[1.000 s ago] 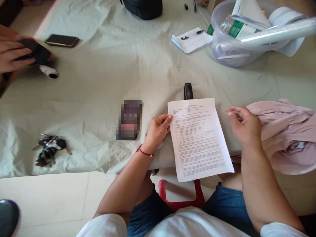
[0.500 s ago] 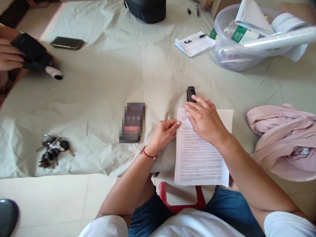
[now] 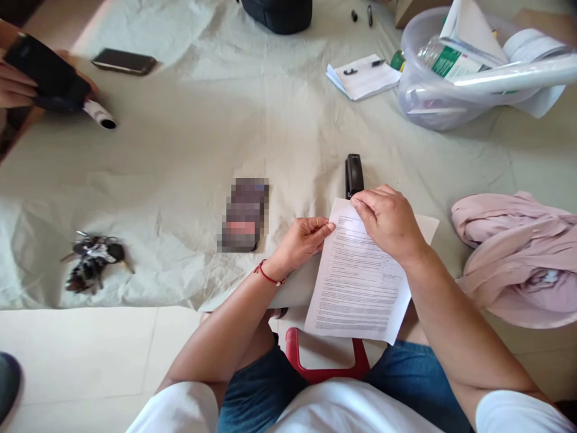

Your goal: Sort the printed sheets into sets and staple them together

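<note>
Paper top hidden by hands.

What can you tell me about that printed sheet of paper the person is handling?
The printed sheet is white paper filled with lines of small black text, too small to read. It lies tilted, its lower part hanging over the table's edge. The left hand pinches its upper left edge; the right hand grips its top. A black stapler sits just beyond.

The printed sheet is showing as thin matt white paper. The stapler is gleaming in glossy black plastic. Creased, matt pale cloth is covering the desk; the tub is looking like translucent plastic.
</note>
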A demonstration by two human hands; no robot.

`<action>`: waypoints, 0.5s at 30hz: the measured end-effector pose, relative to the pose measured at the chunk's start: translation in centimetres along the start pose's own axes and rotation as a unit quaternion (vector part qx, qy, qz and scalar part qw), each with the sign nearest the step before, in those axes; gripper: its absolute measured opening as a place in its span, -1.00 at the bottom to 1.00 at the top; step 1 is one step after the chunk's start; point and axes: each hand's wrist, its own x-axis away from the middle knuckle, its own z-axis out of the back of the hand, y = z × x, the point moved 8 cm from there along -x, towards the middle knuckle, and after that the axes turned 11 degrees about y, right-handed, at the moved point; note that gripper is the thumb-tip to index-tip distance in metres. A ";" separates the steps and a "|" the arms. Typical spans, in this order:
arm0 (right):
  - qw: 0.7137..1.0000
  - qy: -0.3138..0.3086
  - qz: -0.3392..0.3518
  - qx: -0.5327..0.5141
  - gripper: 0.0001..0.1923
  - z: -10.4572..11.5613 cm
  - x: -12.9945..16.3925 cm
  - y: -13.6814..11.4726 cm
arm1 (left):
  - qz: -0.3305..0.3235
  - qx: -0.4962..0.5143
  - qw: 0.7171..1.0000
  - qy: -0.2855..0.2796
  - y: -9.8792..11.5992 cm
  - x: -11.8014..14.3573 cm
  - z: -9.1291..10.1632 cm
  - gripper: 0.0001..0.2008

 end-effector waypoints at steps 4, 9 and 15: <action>1.000 0.002 -0.009 -0.019 -0.69 -0.3 0.3 0.1 | -0.044 -0.039 0.998 0.009 0.1 0.1 0.2 -0.49; 1.000 -0.006 -0.006 -0.026 -0.69 -1.1 0.5 0.1 | -0.115 -0.137 0.983 0.035 0.7 0.4 0.4 -0.60; 0.999 -0.014 -0.002 -0.039 -0.69 -1.7 0.7 0.4 | -0.148 -0.236 0.959 0.047 1.4 0.9 0.2 -0.66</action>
